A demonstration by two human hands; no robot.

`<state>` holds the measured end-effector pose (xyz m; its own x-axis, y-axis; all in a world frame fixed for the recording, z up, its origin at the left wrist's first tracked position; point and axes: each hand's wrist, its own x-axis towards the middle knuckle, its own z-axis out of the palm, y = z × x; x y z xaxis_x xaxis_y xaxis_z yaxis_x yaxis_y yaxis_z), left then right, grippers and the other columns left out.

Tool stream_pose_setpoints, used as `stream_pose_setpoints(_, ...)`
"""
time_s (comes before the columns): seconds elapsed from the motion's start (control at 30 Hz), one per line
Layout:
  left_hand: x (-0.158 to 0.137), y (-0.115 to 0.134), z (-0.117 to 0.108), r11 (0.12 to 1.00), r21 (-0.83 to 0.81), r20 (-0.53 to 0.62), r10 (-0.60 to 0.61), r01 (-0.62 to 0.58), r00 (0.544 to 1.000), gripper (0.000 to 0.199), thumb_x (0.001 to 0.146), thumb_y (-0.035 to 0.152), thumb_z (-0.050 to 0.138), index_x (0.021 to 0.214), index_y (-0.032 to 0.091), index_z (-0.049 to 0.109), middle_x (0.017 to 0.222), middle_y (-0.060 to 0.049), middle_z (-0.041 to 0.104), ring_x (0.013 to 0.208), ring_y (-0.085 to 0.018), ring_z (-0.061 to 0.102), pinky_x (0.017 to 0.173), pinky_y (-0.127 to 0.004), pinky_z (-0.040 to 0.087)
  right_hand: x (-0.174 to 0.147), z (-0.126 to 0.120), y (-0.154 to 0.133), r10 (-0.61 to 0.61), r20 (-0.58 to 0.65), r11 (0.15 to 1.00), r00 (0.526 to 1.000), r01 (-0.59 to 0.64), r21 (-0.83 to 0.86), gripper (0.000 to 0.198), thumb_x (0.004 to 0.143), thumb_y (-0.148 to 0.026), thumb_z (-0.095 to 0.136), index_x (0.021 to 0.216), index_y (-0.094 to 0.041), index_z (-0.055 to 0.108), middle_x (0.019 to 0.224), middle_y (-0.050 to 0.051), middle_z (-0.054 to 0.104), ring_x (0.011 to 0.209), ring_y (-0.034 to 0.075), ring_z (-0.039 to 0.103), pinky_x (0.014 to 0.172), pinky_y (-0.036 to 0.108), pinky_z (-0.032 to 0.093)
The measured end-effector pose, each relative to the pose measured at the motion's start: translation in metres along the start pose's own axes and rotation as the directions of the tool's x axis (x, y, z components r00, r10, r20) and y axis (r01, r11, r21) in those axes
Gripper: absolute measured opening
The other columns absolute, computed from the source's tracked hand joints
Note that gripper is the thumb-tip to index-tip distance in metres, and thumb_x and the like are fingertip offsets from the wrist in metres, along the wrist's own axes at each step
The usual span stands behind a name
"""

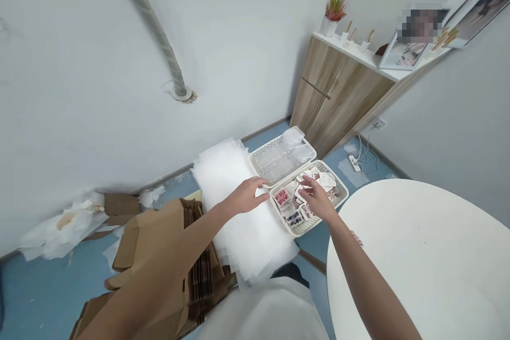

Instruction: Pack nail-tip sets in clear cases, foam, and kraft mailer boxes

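Observation:
A white plastic basket (341,183) holds many small clear packs and white cards. One pack of what look like pink press-on nails (281,197) lies at its left side, and a pack of dark blue ones (295,219) lies near its front. My right hand (317,199) is over the basket, fingers apart and bent down toward the packs; I cannot tell whether the fingertips touch them. Beside the basket's left rim is my left hand (247,196), its thumb and fingers spread, holding nothing. Behind stands a second white basket (255,156) with clear plastic pieces inside.
White foam sheets (255,239) are stacked left of the baskets. Folded cardboard boxes (149,239) stand farther left. A round white table (422,255) fills the right side. A wooden cabinet (342,85) stands behind, with a power strip (354,163) on the floor nearby.

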<state>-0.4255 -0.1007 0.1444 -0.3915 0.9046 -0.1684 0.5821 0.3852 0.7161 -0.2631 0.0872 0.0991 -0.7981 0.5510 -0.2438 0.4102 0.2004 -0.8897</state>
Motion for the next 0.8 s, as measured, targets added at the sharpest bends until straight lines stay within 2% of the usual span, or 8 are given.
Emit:
stream_pose_setpoints(0.17,0.094,-0.013,-0.004,0.995,0.000,0.006,-0.096,0.096,0.995,0.046,0.074,0.046,0.049,0.111,0.018,0.051,0.112,-0.008,0.054,0.098,-0.021,0.054,0.082,-0.033,0.045,0.079,-0.016,-0.004,0.133,-0.101,0.946,0.986,-0.096,0.308,0.053,0.070,-0.038,0.056,0.119,-0.024,0.042,0.115,0.008,0.048,0.084,0.014,0.055,0.071,0.032,0.048)
stream_pose_setpoints(0.23,0.125,-0.019,-0.001,0.985,-0.057,0.003,-0.161,0.161,0.987,0.048,0.074,0.045,0.051,0.114,0.018,0.048,0.117,-0.008,0.051,0.099,-0.020,0.053,0.081,-0.031,0.045,0.112,-0.019,0.003,0.199,-0.142,0.900,0.970,-0.124,0.418,0.052,0.071,-0.037,0.054,0.119,-0.025,0.041,0.117,0.007,0.047,0.084,0.013,0.055,0.069,0.031,0.048)
stream_pose_setpoints(0.3,0.153,-0.026,0.001,0.956,-0.157,-0.024,-0.255,0.248,0.967,0.051,0.074,0.043,0.051,0.118,0.017,0.044,0.121,-0.009,0.048,0.100,-0.019,0.052,0.079,-0.029,0.045,0.144,-0.018,0.012,0.231,-0.182,0.890,0.956,-0.132,0.437,0.052,0.072,-0.037,0.053,0.120,-0.026,0.038,0.118,0.006,0.046,0.085,0.013,0.055,0.067,0.029,0.047)
stream_pose_setpoints(0.4,0.190,-0.036,0.001,0.887,-0.310,-0.056,-0.377,0.343,0.924,0.050,0.078,0.036,0.048,0.121,0.014,0.040,0.125,-0.010,0.045,0.099,-0.017,0.053,0.077,-0.028,0.045,0.185,-0.017,0.025,0.155,-0.243,0.946,0.958,-0.074,0.315,0.056,0.071,-0.040,0.053,0.122,-0.025,0.037,0.122,0.008,0.042,0.086,0.014,0.052,0.069,0.031,0.047)
stream_pose_setpoints(0.53,0.231,-0.048,0.002,0.859,-0.340,-0.081,-0.433,0.384,0.897,0.047,0.077,0.027,0.049,0.121,0.012,0.041,0.123,-0.011,0.045,0.098,-0.017,0.052,0.081,-0.030,0.041,0.217,-0.017,0.036,0.026,-0.241,0.998,0.970,-0.011,0.064,0.054,0.073,-0.041,0.051,0.122,-0.019,0.041,0.118,0.011,0.044,0.079,0.013,0.053,0.079,0.037,0.043)
stream_pose_setpoints(0.63,0.248,-0.053,0.010,0.865,-0.305,-0.080,-0.439,0.398,0.895,0.046,0.076,0.022,0.048,0.120,0.013,0.042,0.120,-0.010,0.046,0.093,-0.015,0.053,0.080,-0.030,0.041,0.228,-0.015,0.039,-0.016,-0.274,0.999,0.961,0.003,-0.045,0.051,0.074,-0.039,0.051,0.120,-0.017,0.043,0.113,0.011,0.045,0.073,0.013,0.052,0.081,0.038,0.041)
stream_pose_setpoints(0.8,0.258,-0.056,0.023,0.887,-0.247,-0.081,-0.419,0.389,0.904,0.039,0.073,0.016,0.047,0.112,0.017,0.048,0.113,-0.008,0.046,0.086,-0.014,0.052,0.074,-0.027,0.042,0.233,-0.008,0.041,-0.076,-0.293,0.994,0.953,0.049,-0.099,0.042,0.074,-0.035,0.051,0.113,-0.019,0.048,0.104,0.008,0.049,0.070,0.012,0.050,0.078,0.037,0.041)
